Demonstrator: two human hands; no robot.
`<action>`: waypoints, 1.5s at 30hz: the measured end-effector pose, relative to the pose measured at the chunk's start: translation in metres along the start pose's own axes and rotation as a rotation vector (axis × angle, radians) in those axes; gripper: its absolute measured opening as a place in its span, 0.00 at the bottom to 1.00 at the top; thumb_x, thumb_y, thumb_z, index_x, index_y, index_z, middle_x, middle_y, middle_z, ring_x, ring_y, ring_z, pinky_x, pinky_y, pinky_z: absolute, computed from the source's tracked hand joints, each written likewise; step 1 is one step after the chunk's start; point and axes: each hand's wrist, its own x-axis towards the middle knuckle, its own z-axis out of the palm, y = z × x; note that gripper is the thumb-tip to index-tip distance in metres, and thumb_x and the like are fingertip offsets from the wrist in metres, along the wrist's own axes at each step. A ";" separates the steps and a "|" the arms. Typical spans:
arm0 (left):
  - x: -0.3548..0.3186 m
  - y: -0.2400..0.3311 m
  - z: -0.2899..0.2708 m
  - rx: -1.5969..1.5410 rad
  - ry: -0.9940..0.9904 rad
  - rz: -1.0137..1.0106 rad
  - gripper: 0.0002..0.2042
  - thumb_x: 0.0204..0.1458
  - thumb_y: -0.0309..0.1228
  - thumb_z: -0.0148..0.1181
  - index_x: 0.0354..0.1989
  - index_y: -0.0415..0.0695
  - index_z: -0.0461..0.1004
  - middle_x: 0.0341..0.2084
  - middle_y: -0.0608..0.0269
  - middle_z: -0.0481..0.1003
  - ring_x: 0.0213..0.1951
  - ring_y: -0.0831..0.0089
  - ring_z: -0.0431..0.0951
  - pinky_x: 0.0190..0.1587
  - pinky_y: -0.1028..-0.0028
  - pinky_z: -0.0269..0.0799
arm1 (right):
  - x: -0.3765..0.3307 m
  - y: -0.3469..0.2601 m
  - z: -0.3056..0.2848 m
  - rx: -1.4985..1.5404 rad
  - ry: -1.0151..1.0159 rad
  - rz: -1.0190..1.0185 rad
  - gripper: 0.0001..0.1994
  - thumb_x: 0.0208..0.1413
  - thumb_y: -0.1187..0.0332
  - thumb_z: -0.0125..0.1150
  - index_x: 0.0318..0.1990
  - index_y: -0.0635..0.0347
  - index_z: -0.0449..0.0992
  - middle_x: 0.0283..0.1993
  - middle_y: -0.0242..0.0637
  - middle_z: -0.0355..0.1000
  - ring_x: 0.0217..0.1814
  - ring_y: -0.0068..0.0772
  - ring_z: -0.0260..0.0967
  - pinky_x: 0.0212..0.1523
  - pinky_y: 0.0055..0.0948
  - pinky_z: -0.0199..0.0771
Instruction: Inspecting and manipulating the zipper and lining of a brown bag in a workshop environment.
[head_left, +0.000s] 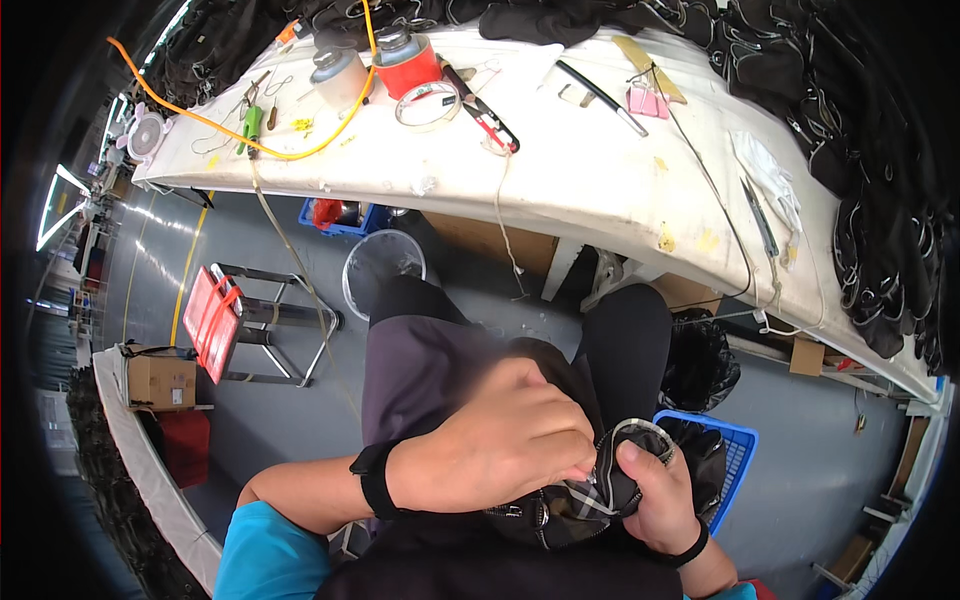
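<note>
I grip a dark zippered garment [560,505] on my lap with both hands, below the white worktable [580,170]. My left hand [500,440] closes over its top; my right hand [660,495] pinches a wire ring [640,428] at its edge.

Teal short sleeves, black trousers, and a black band on each wrist [374,478].

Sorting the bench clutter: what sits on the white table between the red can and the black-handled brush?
In the head view, between the red can and the brush lie a clear tape roll and a red-and-black hand tool.
</note>
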 end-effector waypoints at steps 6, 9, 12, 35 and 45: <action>-0.002 -0.004 0.008 -0.049 -0.049 -0.025 0.06 0.54 0.31 0.62 0.32 0.47 0.70 0.33 0.67 0.71 0.40 0.70 0.73 0.47 0.66 0.59 | 0.002 -0.001 -0.001 0.004 -0.007 -0.006 0.08 0.61 0.71 0.56 0.43 0.66 0.75 0.37 0.33 0.76 0.37 0.21 0.72 0.39 0.24 0.74; -0.016 -0.013 0.017 -0.451 -0.027 -0.201 0.06 0.59 0.31 0.58 0.36 0.45 0.67 0.37 0.62 0.70 0.42 0.68 0.71 0.48 0.67 0.62 | 0.004 -0.003 0.002 -0.067 0.069 0.013 0.08 0.60 0.67 0.57 0.40 0.63 0.74 0.33 0.35 0.75 0.34 0.25 0.74 0.37 0.26 0.75; -0.033 -0.018 0.019 -0.700 0.062 -0.378 0.06 0.63 0.31 0.53 0.37 0.44 0.65 0.40 0.59 0.69 0.44 0.70 0.70 0.49 0.70 0.64 | 0.004 -0.002 0.000 -0.048 0.110 0.042 0.09 0.59 0.67 0.58 0.39 0.64 0.74 0.33 0.38 0.75 0.32 0.29 0.75 0.37 0.30 0.78; -0.021 -0.180 -0.095 0.329 0.819 -0.465 0.12 0.52 0.24 0.64 0.46 0.38 0.77 0.43 0.60 0.75 0.46 0.70 0.74 0.49 0.73 0.69 | 0.012 -0.004 -0.009 -0.028 0.129 -0.007 0.09 0.60 0.66 0.57 0.37 0.65 0.74 0.31 0.40 0.76 0.32 0.31 0.76 0.36 0.30 0.79; -0.044 -0.083 -0.033 -0.019 0.736 -0.456 0.17 0.51 0.27 0.63 0.48 0.40 0.69 0.42 0.60 0.71 0.42 0.70 0.70 0.48 0.70 0.66 | 0.007 -0.001 -0.027 0.011 0.248 -0.031 0.15 0.59 0.58 0.59 0.39 0.63 0.75 0.36 0.41 0.77 0.35 0.31 0.76 0.39 0.30 0.78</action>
